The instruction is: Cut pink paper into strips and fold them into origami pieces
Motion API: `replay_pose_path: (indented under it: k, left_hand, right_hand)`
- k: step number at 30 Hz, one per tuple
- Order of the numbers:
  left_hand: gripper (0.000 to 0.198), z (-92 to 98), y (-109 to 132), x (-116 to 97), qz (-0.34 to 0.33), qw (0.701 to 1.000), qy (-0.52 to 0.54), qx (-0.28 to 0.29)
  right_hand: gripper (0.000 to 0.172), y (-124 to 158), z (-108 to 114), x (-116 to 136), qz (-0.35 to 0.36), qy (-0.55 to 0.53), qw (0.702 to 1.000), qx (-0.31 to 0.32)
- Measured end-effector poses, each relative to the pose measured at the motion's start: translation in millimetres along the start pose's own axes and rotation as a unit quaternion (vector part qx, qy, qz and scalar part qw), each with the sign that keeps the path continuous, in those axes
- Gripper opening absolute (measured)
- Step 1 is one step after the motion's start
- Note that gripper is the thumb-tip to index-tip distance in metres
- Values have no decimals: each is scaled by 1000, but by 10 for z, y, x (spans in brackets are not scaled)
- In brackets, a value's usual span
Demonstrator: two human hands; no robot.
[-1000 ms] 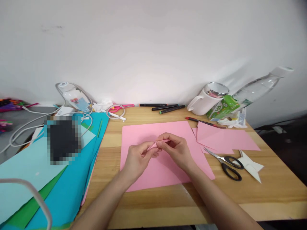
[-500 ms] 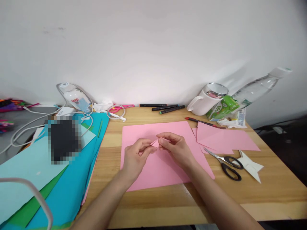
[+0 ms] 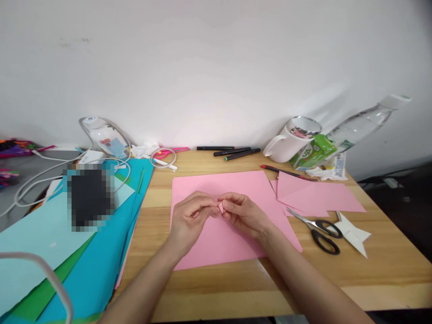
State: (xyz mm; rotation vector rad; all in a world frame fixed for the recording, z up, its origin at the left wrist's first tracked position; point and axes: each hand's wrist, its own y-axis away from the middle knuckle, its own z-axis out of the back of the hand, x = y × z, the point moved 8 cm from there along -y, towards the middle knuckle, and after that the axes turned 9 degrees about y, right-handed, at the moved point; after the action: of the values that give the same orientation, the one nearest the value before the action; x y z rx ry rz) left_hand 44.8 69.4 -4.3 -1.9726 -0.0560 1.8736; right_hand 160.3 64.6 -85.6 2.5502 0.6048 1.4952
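Hands [image 3: 191,217] [image 3: 249,215] pinching pink paper [image 3: 221,206], lettered carton [image 3: 313,152]

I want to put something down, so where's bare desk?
Wood shows between the blue paper and large pink sheet, and front right, between right forearm and white cutout. Crowded: back right, with mug, carton, clear bottle.

held paper [image 3: 221,206] above larger sheet [image 3: 222,245]

One head-worn camera looks forward and down from near, over both hands [image 3: 191,220] and table [image 3: 209,292], facing the wall [image 3: 216,76]
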Motion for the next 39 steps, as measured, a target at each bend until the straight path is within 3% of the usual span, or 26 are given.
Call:
replay_pose_path:
  k: [3, 6, 11, 18, 22, 25, 28, 31, 36, 39]
  left_hand:
    - [5, 0, -4, 15, 10, 1000, 9, 3]
    - [4, -21, -1, 17, 12, 1000, 11, 17]
    - [10, -15, 24, -59, -45, 999, 2, 21]
    - [22, -129, 73, -122, -124, 976, -100, 147]
    - [25, -141, 68, -159, -140, 972, -108, 154]
    - [20, -123, 44, -149, -117, 981, -87, 125]
    - [5, -96, 26, -58, -48, 994, -47, 91]
    - [24, -76, 31, 51, 26, 997, 1, 68]
    - [3, -27, 15, 30, 14, 999, -21, 35]
    - [7, -32, 1, 94, 62, 997, 24, 33]
  right_hand:
    - [17, 6, 9, 28, 9, -3, 1000, -5]
    - [18, 17, -24, -8, -26, -13, 999, 16]
    - [22, 31, -64, -62, -63, -57, 995, 44]
    - [18, 49, -136, -131, -102, -54, 990, 81]
    - [17, 70, -162, -74, -94, -23, 992, 81]
    - [17, 79, -149, -5, -76, 9, 995, 64]
    - [19, 75, -123, 36, -61, 29, 997, 42]
    - [20, 62, -92, 54, -44, 39, 998, 20]
    - [20, 54, -32, 104, -9, 86, 996, -18]
    - [20, 63, -1, 183, 26, 127, 991, -29]
